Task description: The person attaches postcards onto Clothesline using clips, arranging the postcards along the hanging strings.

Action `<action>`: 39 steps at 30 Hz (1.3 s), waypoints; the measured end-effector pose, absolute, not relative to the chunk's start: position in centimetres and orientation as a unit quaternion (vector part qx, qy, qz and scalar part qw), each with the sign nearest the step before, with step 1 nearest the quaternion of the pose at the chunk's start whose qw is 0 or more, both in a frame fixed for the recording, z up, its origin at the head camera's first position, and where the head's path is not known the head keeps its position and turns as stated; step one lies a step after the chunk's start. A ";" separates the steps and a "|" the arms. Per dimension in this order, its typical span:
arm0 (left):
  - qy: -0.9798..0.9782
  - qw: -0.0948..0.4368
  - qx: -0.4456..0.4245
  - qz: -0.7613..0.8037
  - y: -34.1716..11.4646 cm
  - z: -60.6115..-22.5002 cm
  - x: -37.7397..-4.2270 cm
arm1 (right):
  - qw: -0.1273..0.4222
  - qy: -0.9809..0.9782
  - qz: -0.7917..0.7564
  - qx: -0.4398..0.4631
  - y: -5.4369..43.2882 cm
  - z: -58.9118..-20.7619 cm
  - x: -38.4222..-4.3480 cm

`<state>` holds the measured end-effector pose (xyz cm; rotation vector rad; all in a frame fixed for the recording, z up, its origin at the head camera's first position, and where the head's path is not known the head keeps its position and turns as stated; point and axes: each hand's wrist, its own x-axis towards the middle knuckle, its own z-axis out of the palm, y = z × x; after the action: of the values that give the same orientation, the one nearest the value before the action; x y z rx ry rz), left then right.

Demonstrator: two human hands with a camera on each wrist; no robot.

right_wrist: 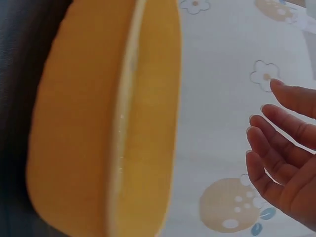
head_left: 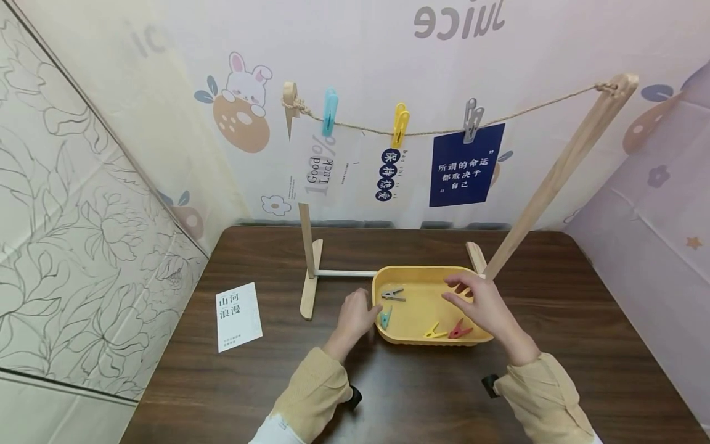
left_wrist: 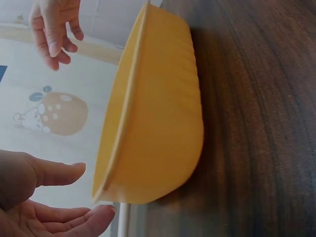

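Observation:
A yellow plastic basket (head_left: 418, 302) sits on the table in front of me. Inside lie four small clothespins: grey (head_left: 392, 295), teal (head_left: 385, 317), yellow (head_left: 435, 332) and red (head_left: 459, 330). My left hand (head_left: 355, 316) is at the basket's left end, fingertips close to the rim; in the left wrist view its thumb and fingers stand apart with nothing between them. Over the basket's right side hovers my right hand (head_left: 481, 303), empty, its fingers loosely bent in the right wrist view.
Behind the basket stands a wooden rack with a right post (head_left: 554, 179), left post (head_left: 307, 240) and twine (head_left: 532, 112). Teal (head_left: 330, 114), yellow (head_left: 399, 126) and grey (head_left: 471, 121) clothespins hold a Good Luck card (head_left: 322, 176), a white card (head_left: 406, 185) and a navy card (head_left: 466, 169). Another card (head_left: 240, 324) lies left.

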<state>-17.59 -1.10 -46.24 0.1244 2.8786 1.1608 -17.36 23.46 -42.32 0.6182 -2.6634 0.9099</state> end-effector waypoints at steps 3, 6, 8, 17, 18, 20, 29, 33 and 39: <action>0.921 0.024 0.035 0.387 -1.2 -46.6 -17.5 | 0.125 -0.914 0.318 0.220 23.6 -43.1 -17.4; 0.918 0.027 0.034 0.395 -1.1 -46.9 -17.5 | 0.105 -0.917 0.317 0.217 23.7 -43.8 -17.3; 0.916 0.027 0.030 0.398 -1.1 -47.2 -17.5 | 0.082 -0.921 0.316 0.213 23.9 -44.2 -17.2; 0.878 0.045 0.007 0.477 -1.0 -47.9 -17.1 | 0.032 -0.925 0.308 0.221 24.4 -46.2 -17.5; 0.870 0.050 0.005 0.490 -1.0 -47.9 -17.1 | 0.031 -0.925 0.306 0.224 24.5 -46.4 -17.6; 0.860 0.052 0.000 0.508 -1.0 -47.9 -17.0 | 0.026 -0.925 0.300 0.231 24.6 -46.8 -17.7; 0.846 0.054 -0.009 0.531 -1.0 -47.9 -17.1 | -0.040 -0.919 0.301 0.252 25.1 -47.7 -18.6; 0.843 0.058 -0.014 0.535 -0.9 -47.9 -17.1 | -0.066 -0.917 0.286 0.269 25.4 -48.3 -19.1; 0.841 0.066 -0.027 0.536 -0.9 -47.8 -17.1 | -0.088 -0.916 0.250 0.301 25.5 -49.0 -19.3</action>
<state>-17.09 -0.88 -47.84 -0.0825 2.5366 1.6159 -19.35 25.53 -49.05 1.0006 -3.0505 0.8337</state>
